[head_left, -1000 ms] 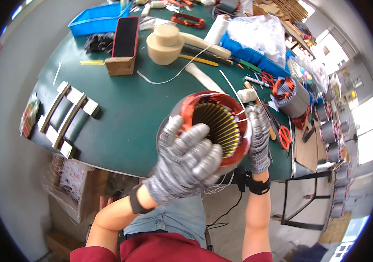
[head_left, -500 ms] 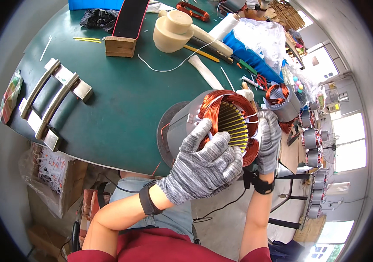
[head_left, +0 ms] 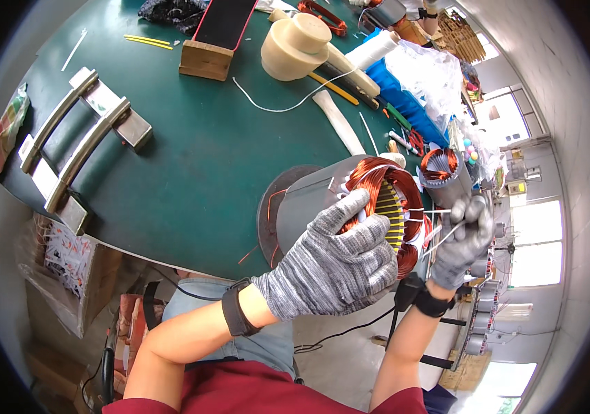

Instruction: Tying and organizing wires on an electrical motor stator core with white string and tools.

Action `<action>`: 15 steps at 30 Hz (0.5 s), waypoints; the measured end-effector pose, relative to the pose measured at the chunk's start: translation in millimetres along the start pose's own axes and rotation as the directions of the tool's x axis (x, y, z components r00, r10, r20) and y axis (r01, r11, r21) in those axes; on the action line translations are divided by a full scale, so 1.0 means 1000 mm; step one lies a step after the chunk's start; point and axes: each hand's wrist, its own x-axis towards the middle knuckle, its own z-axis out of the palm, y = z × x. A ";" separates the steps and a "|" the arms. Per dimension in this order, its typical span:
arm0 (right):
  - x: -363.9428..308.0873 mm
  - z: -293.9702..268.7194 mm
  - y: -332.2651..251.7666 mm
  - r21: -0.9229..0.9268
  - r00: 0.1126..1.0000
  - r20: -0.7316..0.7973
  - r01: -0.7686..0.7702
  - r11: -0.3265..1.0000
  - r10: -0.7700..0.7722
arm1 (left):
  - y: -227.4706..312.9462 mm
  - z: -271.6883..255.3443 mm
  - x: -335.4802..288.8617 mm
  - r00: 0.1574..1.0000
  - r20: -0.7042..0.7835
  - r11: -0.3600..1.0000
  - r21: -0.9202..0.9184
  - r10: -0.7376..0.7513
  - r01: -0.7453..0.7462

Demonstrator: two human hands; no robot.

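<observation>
A grey motor stator (head_left: 309,200) lies on its side on a dark round plate (head_left: 266,219) at the table's front edge, its open end toward the right. Orange-brown copper windings (head_left: 380,185) ring that end, with yellow strips lining the slots inside. My left hand (head_left: 333,269), in a grey knit glove, is closed over the near edge of the windings, thumb on top and fingers curled into the bore. To the right, my gloved right hand (head_left: 459,241), somewhat blurred, pinches white cord (head_left: 437,211). Two strands run between the windings and its fingers.
Behind my right hand stands a smaller wound stator (head_left: 443,181). Farther back are a white mallet-like tool (head_left: 338,123), a cream stepped cylinder (head_left: 295,48), a blue bin (head_left: 412,103) and a phone on a wooden block (head_left: 205,61). A metal rail frame (head_left: 88,148) lies left.
My right hand has moved right, away from the stator's rim, and white cord now stretches from the windings to it. The left hand keeps its grip. The whole view has shifted slightly.
</observation>
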 end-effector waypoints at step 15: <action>0.031 -0.010 -0.014 -0.246 0.924 0.321 -0.130 0.960 0.207 | -0.006 0.002 -0.002 0.998 -0.036 0.996 0.076 0.050 -0.047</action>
